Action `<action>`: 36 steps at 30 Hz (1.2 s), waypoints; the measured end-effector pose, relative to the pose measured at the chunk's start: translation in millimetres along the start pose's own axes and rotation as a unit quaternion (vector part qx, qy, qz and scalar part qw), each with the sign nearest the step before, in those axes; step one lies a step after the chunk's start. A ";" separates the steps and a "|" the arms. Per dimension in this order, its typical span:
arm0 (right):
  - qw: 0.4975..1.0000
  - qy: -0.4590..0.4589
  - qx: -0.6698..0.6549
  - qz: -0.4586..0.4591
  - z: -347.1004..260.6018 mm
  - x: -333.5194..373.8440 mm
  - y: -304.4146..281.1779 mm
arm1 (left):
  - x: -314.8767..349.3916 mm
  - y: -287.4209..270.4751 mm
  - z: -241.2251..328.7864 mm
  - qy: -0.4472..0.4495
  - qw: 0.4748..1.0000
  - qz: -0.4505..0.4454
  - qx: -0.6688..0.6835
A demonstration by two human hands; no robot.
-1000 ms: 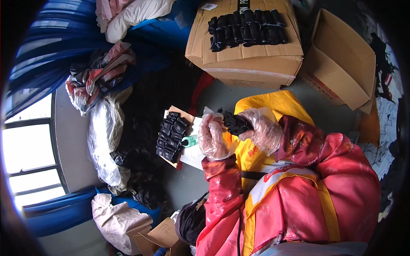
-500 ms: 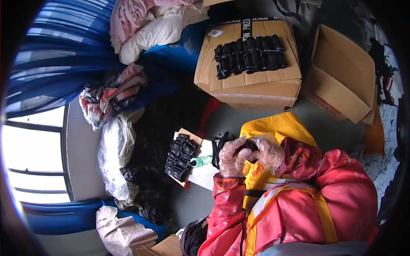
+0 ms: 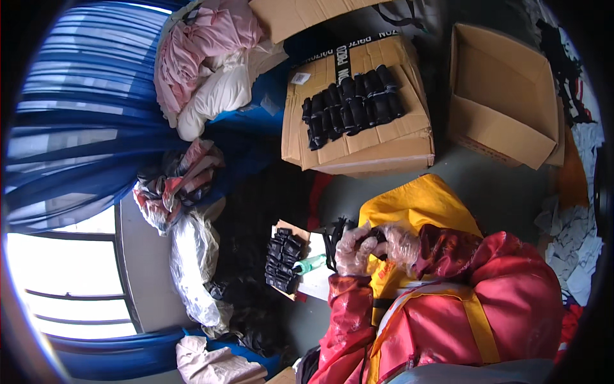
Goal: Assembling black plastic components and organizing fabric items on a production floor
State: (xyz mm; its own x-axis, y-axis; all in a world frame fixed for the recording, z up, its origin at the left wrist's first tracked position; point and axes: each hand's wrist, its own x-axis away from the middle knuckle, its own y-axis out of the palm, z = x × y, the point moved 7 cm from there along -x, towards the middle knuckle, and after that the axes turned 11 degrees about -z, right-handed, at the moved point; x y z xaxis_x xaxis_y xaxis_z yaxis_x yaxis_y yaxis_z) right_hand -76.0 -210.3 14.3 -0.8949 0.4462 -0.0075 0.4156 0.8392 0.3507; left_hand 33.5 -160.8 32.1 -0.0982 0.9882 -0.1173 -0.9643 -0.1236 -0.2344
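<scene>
Both my hands wear clear plastic gloves and are close together above my yellow apron (image 3: 416,198). Between them is a small dark piece of black fabric (image 3: 378,238), mostly covered by fingers. My left hand (image 3: 353,251) curls its fingers round one side of it. From the other side, my right hand (image 3: 400,246) grips it with bent fingers. Just left of my left hand lie black straps (image 3: 334,233), next to a green bottle-like object (image 3: 311,264) on a white surface (image 3: 318,283). Beside that, several small black bundles (image 3: 281,259) lie in rows on cardboard.
Ahead, a large closed carton (image 3: 358,160) carries rows of rolled black bundles (image 3: 350,105). An open carton (image 3: 502,83) stands at the far right. Clear plastic bags (image 3: 192,269) and dark heaps lie left, by the window (image 3: 70,275). White fabric (image 3: 579,256) is piled at right.
The view has shifted, so the cartons and window sit differently in it. My hands stay together on the black fabric, with the fingers slightly moved.
</scene>
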 end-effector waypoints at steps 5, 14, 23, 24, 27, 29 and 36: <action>0.968 0.113 0.165 0.153 17.5 9.3 -42.0 | 8.9 -9.2 -29.4 -0.081 0.961 0.105 0.243; 0.998 0.004 0.042 0.052 18.9 3.1 -26.7 | 23.2 25.5 -6.4 -0.141 0.984 0.101 -0.049; 0.995 0.096 0.000 0.034 31.6 -10.7 12.0 | 53.9 1.4 -29.7 -0.136 0.976 0.154 0.069; 0.994 0.102 0.038 0.014 28.6 -14.4 20.5 | 59.9 -3.2 -32.2 -0.139 0.973 0.169 0.069; 0.982 0.138 0.106 -0.073 23.6 -24.2 48.7 | 80.9 -21.2 -36.8 -0.133 0.963 0.213 0.097; 0.981 0.142 0.056 -0.118 25.5 -32.0 71.8 | 100.8 -31.8 -48.0 -0.170 0.931 0.238 0.220; 0.965 0.165 0.081 -0.185 23.2 -40.1 96.5 | 133.3 -50.8 -35.7 -0.011 0.849 0.247 0.467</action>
State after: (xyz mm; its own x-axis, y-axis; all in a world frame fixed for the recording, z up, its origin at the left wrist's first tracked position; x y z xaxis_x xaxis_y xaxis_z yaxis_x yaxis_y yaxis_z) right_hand 3.8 -140.0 26.7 -0.9788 0.0054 0.2047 0.0536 0.9716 0.2306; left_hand 78.2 -26.0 -6.1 -0.5418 0.8395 0.0412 -0.5773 -0.4073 0.7077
